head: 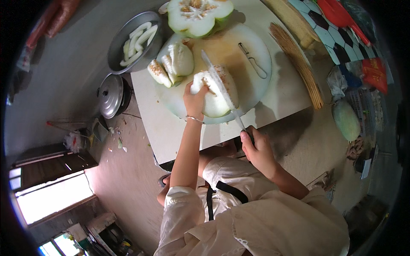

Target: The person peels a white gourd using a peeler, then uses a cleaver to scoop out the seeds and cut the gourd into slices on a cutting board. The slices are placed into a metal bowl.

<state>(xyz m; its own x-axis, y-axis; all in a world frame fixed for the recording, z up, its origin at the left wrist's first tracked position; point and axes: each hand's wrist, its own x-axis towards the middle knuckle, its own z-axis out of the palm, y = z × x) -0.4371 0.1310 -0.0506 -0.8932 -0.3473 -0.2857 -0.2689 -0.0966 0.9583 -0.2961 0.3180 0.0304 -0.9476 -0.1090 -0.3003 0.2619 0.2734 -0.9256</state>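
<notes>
My left hand (pixel 196 100) steadies a seeded chunk of winter melon (pixel 215 104) on a round cutting board (pixel 256 91). In my right hand (pixel 258 147) is the dark handle of a long knife (pixel 223 89). Its blade lies across the chunk, over the seedy core; how deep it has cut, I cannot tell. Left of the chunk sit several melon wedges (pixel 183 60), some with seeds. A large cut melon piece (pixel 200 17) with its seedy face showing rests at the board's far edge. On the board's right side lies a metal peeler (pixel 253 60).
A metal basin (pixel 117 59) holding peeled melon strips (pixel 141 40) is at the table's (pixel 149 128) left corner. A lidded pot (pixel 110 96) stands below it. Along the right edge lies a twig whisk (pixel 298 64). A whole melon (pixel 346 120) sits farther right, near bags (pixel 374 75).
</notes>
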